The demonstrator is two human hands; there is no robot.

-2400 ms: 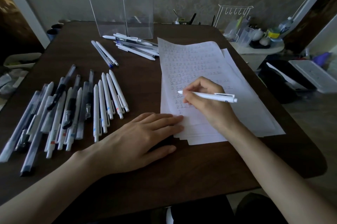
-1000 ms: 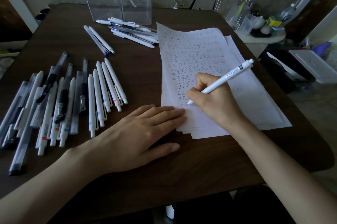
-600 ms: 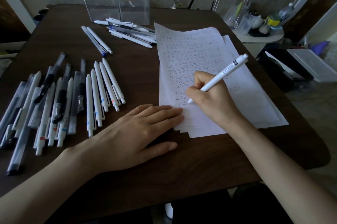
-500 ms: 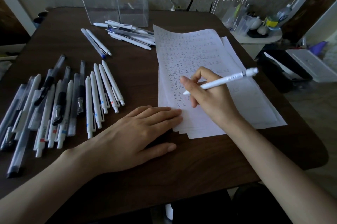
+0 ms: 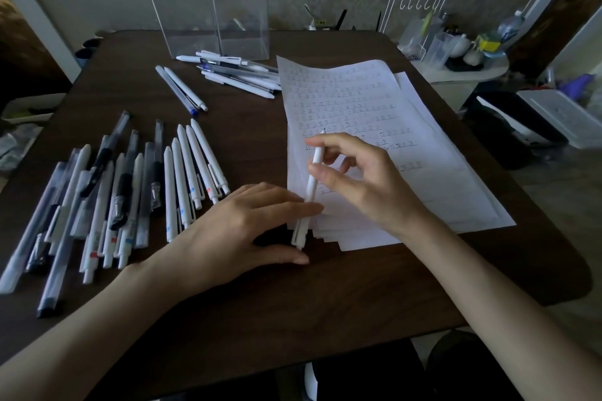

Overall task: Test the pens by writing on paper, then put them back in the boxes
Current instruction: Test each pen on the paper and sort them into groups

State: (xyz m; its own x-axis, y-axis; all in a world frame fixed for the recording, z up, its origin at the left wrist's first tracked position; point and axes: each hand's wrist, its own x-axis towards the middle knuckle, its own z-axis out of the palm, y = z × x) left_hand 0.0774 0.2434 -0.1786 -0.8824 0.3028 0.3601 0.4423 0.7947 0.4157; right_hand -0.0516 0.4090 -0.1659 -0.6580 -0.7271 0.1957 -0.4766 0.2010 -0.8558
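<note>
Over the left edge of the paper (image 5: 374,100), between the two hands, is the pen (image 5: 317,154) under test: the right hand (image 5: 361,179) pinches its barrel about midway with thumb and fingertips, the other fingers loosely fanned, and holds it just above the sheet. Its long axis runs near to far with a slight lean to the right, tip pointing away toward the written rows, clicker end toward the near edge of the bench (image 5: 293,303). The left hand (image 5: 241,228) lies flat and open on the bench, fingers straight, their tips at the paper's near left corner. The pen's lower part crosses those fingertips and its clicker end shows in the gap between them and the thumb, though whether pen and left hand actually touch I cannot tell. So the left hand is nearer the clicker, while the right has the barrel. The boxes (image 5: 241,9), clear and upright, stand at the far side, left of the paper and well apart from both hands, with a far pile (image 5: 237,74) of pens at their foot and a row (image 5: 182,179) of more pens on the left, beside the left hand. With the tip lifted off the paper, writing with this one looks finished, and the likely move is a carry far and leftward by the right hand, tip leading
</note>
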